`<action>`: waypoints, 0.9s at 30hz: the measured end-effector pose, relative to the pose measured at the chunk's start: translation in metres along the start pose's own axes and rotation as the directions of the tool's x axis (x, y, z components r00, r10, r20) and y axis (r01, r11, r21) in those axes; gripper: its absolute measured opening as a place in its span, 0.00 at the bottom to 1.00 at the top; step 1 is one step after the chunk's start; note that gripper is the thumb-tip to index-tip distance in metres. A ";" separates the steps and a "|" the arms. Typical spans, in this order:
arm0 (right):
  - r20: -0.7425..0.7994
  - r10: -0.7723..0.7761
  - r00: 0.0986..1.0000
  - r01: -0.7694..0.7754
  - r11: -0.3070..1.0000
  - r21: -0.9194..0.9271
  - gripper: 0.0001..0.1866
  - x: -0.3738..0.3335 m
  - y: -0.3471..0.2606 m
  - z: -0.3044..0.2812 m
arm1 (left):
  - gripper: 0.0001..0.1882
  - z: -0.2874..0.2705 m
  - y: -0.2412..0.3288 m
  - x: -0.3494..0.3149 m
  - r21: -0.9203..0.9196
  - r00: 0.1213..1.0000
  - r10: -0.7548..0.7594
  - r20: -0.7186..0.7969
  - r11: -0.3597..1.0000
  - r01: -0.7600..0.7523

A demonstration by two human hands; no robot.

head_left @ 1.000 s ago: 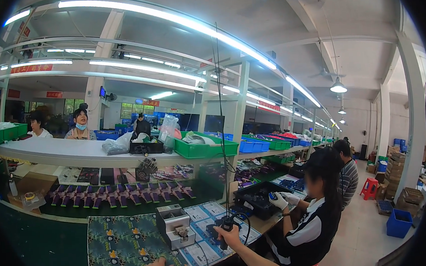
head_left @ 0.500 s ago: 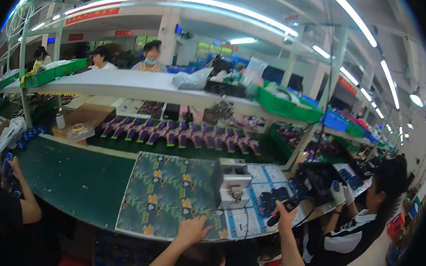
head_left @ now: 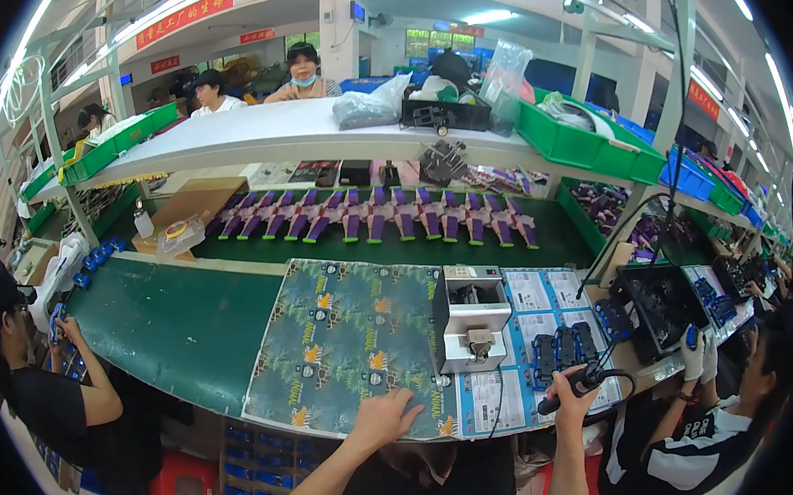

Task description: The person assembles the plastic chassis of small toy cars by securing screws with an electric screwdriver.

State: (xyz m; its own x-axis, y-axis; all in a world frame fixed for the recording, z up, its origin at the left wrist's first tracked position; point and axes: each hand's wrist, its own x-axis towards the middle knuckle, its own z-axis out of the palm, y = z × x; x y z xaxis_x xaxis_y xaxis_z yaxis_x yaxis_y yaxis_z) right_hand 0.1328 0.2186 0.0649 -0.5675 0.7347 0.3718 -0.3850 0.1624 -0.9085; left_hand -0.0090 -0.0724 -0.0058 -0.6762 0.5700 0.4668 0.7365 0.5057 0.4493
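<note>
My left hand (head_left: pixel 387 419) lies on the patterned printed sheet (head_left: pixel 328 315) near the front edge of the bench, fingers stretched out and holding nothing. My right hand (head_left: pixel 571 398) is closed around a black electric screwdriver (head_left: pixel 586 379) with a cord, held tilted over blue and white printed sheets (head_left: pixel 488 405). Just beyond that hand several dark blue and black moulded parts (head_left: pixel 562 353) lie side by side. Between my hands, farther back, stands a silver and white box-shaped screw feeder (head_left: pixel 474 320). A thin dark cable runs down from it.
Behind the sheet a row of purple and green parts (head_left: pixel 376 217) lies on a green belt (head_left: pixel 306 248). A shelf (head_left: pixel 271 133) with green bins (head_left: pixel 580 136) spans above. A black bin (head_left: pixel 664 308) stands right. Co-workers sit at left (head_left: pixel 51 387) and right (head_left: pixel 699 438).
The whole view has shifted, with the bench and shelf now more level. My hands keep about the same places on the bench, the right one still gripping the screwdriver.
</note>
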 end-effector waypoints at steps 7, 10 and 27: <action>-0.002 0.048 0.999 -0.049 0.998 -0.033 0.13 0.000 -0.003 0.006 | 0.15 0.000 0.004 0.005 -0.002 0.995 -0.097 -0.020 0.995 0.097; 0.008 0.069 0.998 -0.068 0.997 -0.033 0.14 0.003 -0.003 0.009 | 0.15 -0.001 0.005 0.006 -0.016 0.990 -0.138 -0.026 0.990 0.138; 0.018 0.061 0.998 -0.061 0.998 0.008 0.12 0.016 0.025 -0.025 | 0.13 0.011 0.003 0.007 0.011 0.990 -0.125 -0.058 0.992 0.126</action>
State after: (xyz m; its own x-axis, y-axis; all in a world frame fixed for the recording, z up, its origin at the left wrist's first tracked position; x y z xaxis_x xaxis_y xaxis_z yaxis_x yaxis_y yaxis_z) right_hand 0.1323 0.2510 0.0439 -0.6028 0.7314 0.3188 -0.3551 0.1118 -0.9281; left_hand -0.0108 -0.0599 -0.0094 -0.7631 0.4638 0.4501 0.6456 0.5804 0.4963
